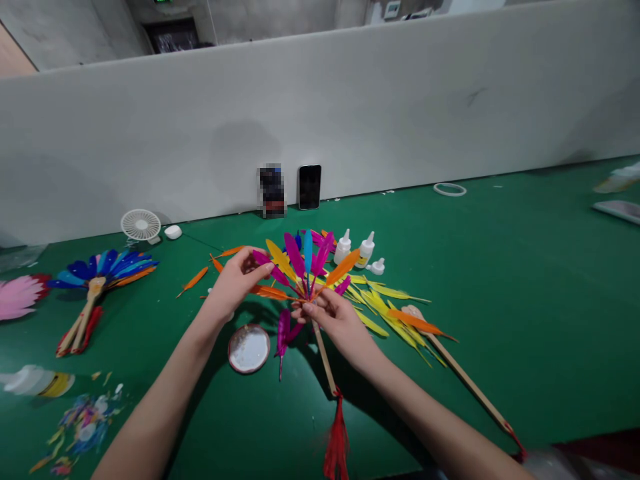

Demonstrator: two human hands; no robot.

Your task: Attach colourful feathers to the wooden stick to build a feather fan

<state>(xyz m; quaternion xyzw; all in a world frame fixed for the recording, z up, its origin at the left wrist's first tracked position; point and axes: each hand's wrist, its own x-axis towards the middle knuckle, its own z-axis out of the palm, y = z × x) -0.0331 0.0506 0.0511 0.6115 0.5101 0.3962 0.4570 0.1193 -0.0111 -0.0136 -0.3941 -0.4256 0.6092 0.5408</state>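
Note:
A feather fan [294,257] with magenta, yellow, blue and orange feathers is held up at the middle of the view. Its wooden handle [325,360] slants down to a red tassel [337,437]. My right hand [333,313] grips the fan where the feather quills meet the handle. At the fan's left side, the fingers of my left hand [240,277] pinch a magenta feather [273,268] near its tip. Below my left hand sits a round dish [249,349] of white glue. Magenta feathers [283,330] lie beside the dish.
Glue bottles [366,251] stand behind yellow feathers [385,310]. A second wooden handle [470,383] lies right. Finished blue fans [103,267], a small white fan [141,225], a lying bottle [37,382] and scraps [85,423] are left. A phone [309,187] leans on the partition.

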